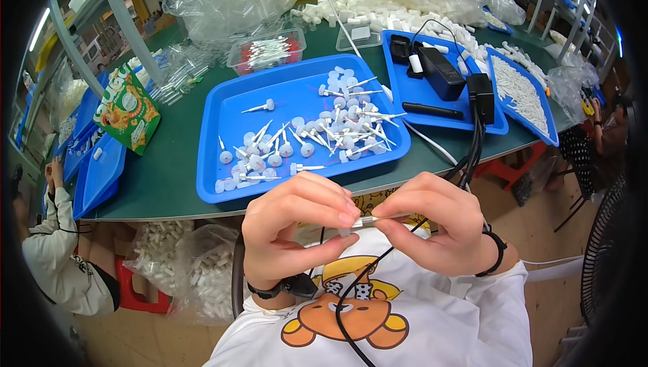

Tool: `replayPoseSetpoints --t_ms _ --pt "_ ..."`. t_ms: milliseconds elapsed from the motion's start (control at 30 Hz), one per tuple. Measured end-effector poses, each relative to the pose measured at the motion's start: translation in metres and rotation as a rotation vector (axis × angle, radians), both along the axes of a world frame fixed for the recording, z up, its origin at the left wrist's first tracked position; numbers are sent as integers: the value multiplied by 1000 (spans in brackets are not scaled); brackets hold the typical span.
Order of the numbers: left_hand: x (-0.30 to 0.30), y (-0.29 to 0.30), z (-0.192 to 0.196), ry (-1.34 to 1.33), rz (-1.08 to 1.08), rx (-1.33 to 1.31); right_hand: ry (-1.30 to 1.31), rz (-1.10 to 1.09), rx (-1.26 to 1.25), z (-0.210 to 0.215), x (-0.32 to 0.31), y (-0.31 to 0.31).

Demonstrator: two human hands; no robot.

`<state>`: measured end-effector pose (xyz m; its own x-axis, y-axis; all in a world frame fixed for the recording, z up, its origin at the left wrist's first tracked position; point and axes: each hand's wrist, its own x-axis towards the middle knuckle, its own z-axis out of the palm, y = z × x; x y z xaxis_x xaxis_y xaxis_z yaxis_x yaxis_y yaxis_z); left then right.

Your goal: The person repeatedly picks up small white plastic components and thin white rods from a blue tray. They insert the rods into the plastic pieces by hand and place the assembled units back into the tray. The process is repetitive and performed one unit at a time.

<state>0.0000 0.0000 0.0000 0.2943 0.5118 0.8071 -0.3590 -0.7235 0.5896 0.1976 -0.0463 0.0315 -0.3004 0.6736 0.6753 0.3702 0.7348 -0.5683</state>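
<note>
In front of my chest both hands meet at a small white stick-like part (365,221) with a greyish band. The fingertips of my left hand (297,222) pinch one end, where a bit of translucent plastic shows below the fingers. Thumb and forefinger of my right hand (439,222) close on the other end; its tip is hidden. Just beyond my hands, at the table's near edge, lies a blue tray (233,107). Inside it are many thin white sticks with round translucent caps (312,149), heaped mostly to the right and along the near side.
A clear box of white sticks (268,51) stands behind the tray. To the right, another blue tray (432,121) carries a black power adapter (440,70) and cables. Small white pieces fill a third tray (520,93). A black cable (344,293) crosses my shirt.
</note>
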Motion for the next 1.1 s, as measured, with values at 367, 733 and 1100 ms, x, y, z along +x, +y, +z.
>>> replayPoseSetpoints --t_ms 367,733,1100 --pt "-4 2 3 -20 40 59 23 -37 73 8 1 3" --pt "-8 4 -1 -19 -26 -29 -14 4 64 5 0 5" --pt "-30 11 0 334 303 -186 -432 73 -15 31 2 31"
